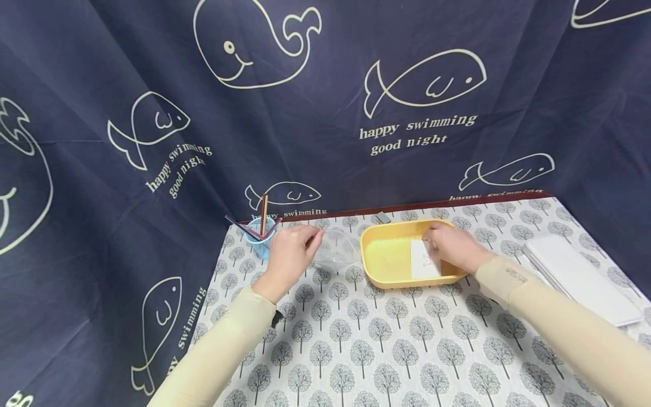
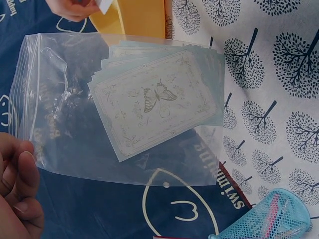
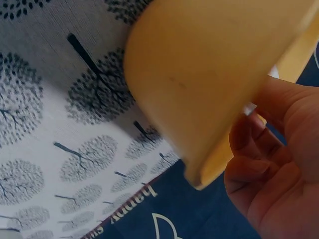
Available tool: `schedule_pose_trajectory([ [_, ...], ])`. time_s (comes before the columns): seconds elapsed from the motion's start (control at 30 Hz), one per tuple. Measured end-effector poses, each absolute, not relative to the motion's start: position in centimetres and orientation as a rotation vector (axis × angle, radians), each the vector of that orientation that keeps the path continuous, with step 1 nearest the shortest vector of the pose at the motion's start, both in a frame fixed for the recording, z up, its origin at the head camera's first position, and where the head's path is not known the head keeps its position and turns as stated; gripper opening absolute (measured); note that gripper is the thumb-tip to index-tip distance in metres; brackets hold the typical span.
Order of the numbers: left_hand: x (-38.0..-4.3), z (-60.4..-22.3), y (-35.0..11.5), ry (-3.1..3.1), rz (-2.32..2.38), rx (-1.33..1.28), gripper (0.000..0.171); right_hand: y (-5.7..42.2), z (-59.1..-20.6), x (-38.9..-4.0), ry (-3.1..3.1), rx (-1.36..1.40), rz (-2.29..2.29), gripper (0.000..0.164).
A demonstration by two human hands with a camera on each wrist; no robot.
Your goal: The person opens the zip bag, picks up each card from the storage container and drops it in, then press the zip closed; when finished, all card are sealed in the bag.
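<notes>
My left hand [image 1: 291, 254] pinches the top edge of a clear zip bag [image 2: 70, 144] and holds it up beside the yellow bin. Inside the bag lies a fanned stack of pale cards [image 2: 158, 102], the front one printed with a butterfly. The bag is faint in the head view. My right hand [image 1: 454, 247] reaches into the yellow bin [image 1: 386, 254] and pinches a white card [image 1: 422, 261] with a small print on it. In the right wrist view the bin's wall hides most of that card.
A blue mesh cup [image 1: 260, 249] with several pencils stands at the back left. Behind the bin lies a small grey item [image 1: 383, 217]. A flat white box [image 1: 580, 277] sits on the right of the tree-print tablecloth [image 1: 381, 350]. A dark whale-print curtain [image 1: 335, 141] hangs behind.
</notes>
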State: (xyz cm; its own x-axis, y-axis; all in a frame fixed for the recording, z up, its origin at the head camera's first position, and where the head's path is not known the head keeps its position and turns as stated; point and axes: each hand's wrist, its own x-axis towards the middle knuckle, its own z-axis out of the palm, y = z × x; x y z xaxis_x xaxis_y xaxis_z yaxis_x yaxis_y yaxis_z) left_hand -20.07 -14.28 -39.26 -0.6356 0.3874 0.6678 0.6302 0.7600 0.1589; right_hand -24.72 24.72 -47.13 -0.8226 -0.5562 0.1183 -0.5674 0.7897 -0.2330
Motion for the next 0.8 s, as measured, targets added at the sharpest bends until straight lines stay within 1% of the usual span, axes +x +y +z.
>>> schedule_pose_trajectory([
  [0.23, -20.2, -39.4, -14.2, -2.314, -0.515, -0.770, 0.016, 24.6, -45.0, -24.4, -2.880, 0.978, 0.401, 0.012],
  [0.5, -20.2, -39.4, -14.2, -2.309, -0.505, -0.777, 0.016, 24.6, -42.5, -23.8, -2.885, 1.099, 0.402, 0.011],
  [0.8, -20.2, -39.4, -14.2, -2.324, -0.508, -0.776, 0.017, 24.0, -40.6, -23.2, -2.896, 1.004, 0.445, 0.006],
])
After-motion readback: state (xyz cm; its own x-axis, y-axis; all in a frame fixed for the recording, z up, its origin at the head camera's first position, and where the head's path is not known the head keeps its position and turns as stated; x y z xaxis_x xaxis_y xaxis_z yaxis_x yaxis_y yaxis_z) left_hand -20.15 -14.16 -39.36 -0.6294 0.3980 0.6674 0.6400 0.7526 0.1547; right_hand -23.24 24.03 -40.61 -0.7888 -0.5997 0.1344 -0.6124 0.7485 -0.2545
